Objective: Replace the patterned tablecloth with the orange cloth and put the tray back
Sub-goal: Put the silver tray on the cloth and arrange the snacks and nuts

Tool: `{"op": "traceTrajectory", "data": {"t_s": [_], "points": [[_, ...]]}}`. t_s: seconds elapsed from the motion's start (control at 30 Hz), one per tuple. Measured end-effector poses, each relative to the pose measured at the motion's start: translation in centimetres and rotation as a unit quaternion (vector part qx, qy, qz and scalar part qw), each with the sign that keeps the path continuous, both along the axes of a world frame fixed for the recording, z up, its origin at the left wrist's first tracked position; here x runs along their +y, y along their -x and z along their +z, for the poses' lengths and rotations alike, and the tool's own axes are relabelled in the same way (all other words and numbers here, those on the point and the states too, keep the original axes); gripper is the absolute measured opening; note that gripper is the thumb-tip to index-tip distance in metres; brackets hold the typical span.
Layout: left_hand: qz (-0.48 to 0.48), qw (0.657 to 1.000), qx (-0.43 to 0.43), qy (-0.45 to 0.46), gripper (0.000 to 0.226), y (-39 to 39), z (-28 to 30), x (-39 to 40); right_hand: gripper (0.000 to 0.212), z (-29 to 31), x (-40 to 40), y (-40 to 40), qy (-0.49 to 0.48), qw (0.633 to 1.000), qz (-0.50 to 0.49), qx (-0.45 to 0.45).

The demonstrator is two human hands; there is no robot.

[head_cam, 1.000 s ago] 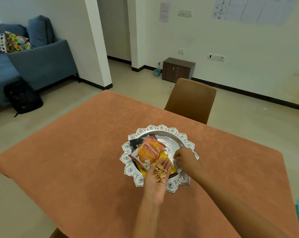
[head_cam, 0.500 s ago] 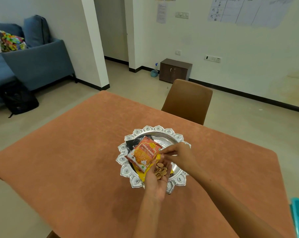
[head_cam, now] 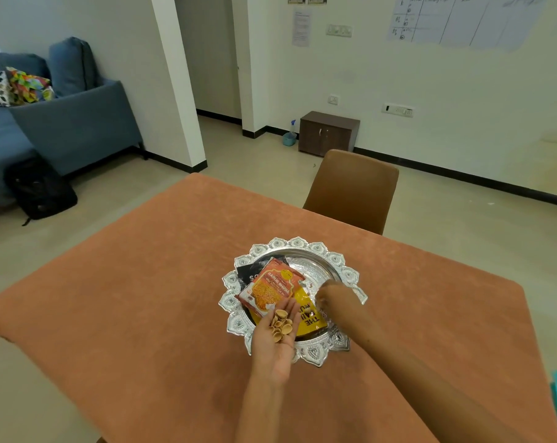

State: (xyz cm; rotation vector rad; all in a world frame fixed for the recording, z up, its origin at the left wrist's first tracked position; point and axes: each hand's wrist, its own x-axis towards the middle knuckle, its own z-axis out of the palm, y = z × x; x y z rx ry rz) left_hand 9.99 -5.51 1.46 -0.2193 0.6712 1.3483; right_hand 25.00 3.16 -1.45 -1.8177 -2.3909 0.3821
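Right hand has dropped back down into the tray since half a second ago, when it was up over my left palm adding to the pile. It's knuckles-up over the right side of the dish now, fingers curled under out of sight, so I honestly can't tell if I've pinched anything yet. Left hand is flat, palm up, fingers relaxed and slightly cupped, working as a little bowl for the nut shells so they don't roll onto the table. I'm holding it right over the near rim, so anything that slips lands back in the dish. Orange cloth is already spread over the whole table and the tray sits on it near the middle, with the garlic bhujia packet, a black packet and a yellow packet still in it. Main job looks basically done, I'd say; this is just tidying up loose bits.
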Motion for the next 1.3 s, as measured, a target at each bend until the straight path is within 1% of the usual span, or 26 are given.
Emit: {"op": "traceTrajectory", "data": {"t_s": [0.07, 0.13, 0.17, 0.2, 0.27, 0.3, 0.33, 0.4, 0.47, 0.53, 0.57, 0.6, 0.67, 0.73, 0.8, 0.87, 0.93, 1.03, 1.07, 1.13, 1.17, 1.23, 1.3], "points": [[0.002, 1.0, 0.012, -0.002, 0.033, 0.3, -0.1, 0.0, 0.02, 0.0, -0.1, 0.2, -0.007, 1.0, 0.009, -0.019], [0.0, 1.0, 0.016, 0.002, 0.035, 0.3, -0.2, -0.1, 0.02, 0.5, -0.4, 0.5, -0.023, 1.0, 0.01, -0.004], [-0.002, 1.0, 0.016, 0.004, 0.035, 0.2, -0.2, -0.1, 0.018, 0.9, -0.5, 0.7, -0.045, 0.998, 0.009, 0.032], [-0.005, 1.0, 0.019, 0.006, 0.036, 0.2, -0.3, -0.1, 0.014, 1.3, -0.8, 1.0, -0.071, 0.993, 0.008, 0.089], [-0.008, 1.0, 0.029, 0.009, 0.035, -0.1, -0.2, -0.1, 0.006, 2.8, -1.8, 2.0, -0.118, 0.968, 0.026, 0.218], [-0.004, 1.0, 0.029, 0.011, 0.034, -0.2, -0.1, 0.0, 0.005, 3.6, -2.5, 2.6, -0.126, 0.956, 0.047, 0.261], [0.004, 1.0, 0.023, 0.014, 0.032, -0.4, 0.0, 0.0, 0.007, 4.4, -3.2, 3.0, -0.127, 0.948, 0.072, 0.284], [0.024, 0.999, 0.009, 0.02, 0.031, -0.4, 0.4, -0.1, 0.013, 5.6, -4.4, 3.5, -0.105, 0.943, 0.103, 0.297], [0.028, 1.0, -0.002, 0.01, 0.04, -0.1, 0.4, -0.1, 0.013, 6.0, -4.5, 3.3, -0.108, 0.938, 0.087, 0.318], [0.022, 1.0, -0.013, -0.005, 0.046, 0.5, 0.2, -0.1, 0.01, 5.7, -3.7, 2.6, -0.125, 0.923, 0.025, 0.362], [0.023, 1.0, -0.016, -0.009, 0.046, 0.9, 0.2, -0.2, 0.01, 5.4, -3.1, 2.2, -0.124, 0.921, -0.01, 0.368], [0.027, 0.999, -0.016, -0.014, 0.043, 1.3, 0.1, -0.3, 0.011, 5.0, -2.4, 1.7, -0.113, 0.928, -0.038, 0.353], [0.038, 0.999, -0.003, -0.014, 0.034, 2.0, 0.1, -0.4, 0.015, 3.8, -1.6, 1.0, -0.061, 0.961, -0.053, 0.266], [0.05, 0.999, 0.013, -0.014, 0.037, 2.6, 0.1, -0.6, 0.024, 2.3, -1.6, 1.0, -0.002, 0.988, -0.02, 0.154], [0.054, 0.998, 0.016, -0.015, 0.047, 3.0, 0.0, -0.7, 0.029, 1.1, -1.9, 1.6, 0.027, 0.997, 0.021, 0.069], [0.057, 0.998, 0.014, -0.011, 0.05, 3.2, -0.1, -0.9, 0.024, 0.4, -2.1, 2.2, 0.016, 0.999, 0.037, 0.035], [0.06, 0.998, 0.01, -0.007, 0.049, 3.5, 0.0, -1.1, 0.021, 0.3, -1.9, 2.2, -0.003, 0.999, 0.022, 0.027], [0.059, 0.998, 0.022, 0.0, 0.036, 3.5, 0.2, -1.4, 0.019, 0.6, -1.6, 2.0, -0.035, 0.999, 0.013, -0.028], [0.057, 0.998, 0.027, 0.003, 0.034, 3.4, 0.3, -1.5, 0.018, 0.7, -1.6, 1.9, -0.046, 0.998, 0.005, -0.031], [0.048, 0.998, 0.028, 0.004, 0.034, 3.2, 0.3, -1.7, 0.018, 1.0, -1.4, 1.8, -0.059, 0.998, -0.018, 0.007], [0.042, 0.999, 0.027, 0.004, 0.037, 3.0, 0.3, -1.6, 0.017, 1.2, -1.4, 1.9, -0.062, 0.997, -0.027, 0.037], [0.033, 0.999, 0.027, 0.007, 0.044, 2.5, 0.1, -1.5, 0.014, 1.8, -1.8, 2.5, -0.073, 0.989, -0.03, 0.128], [0.027, 0.999, 0.031, 0.011, 0.041, 1.8, 0.3, -1.3, 0.011, 2.3, -2.7, 3.3, -0.096, 0.975, -0.002, 0.201]]}}
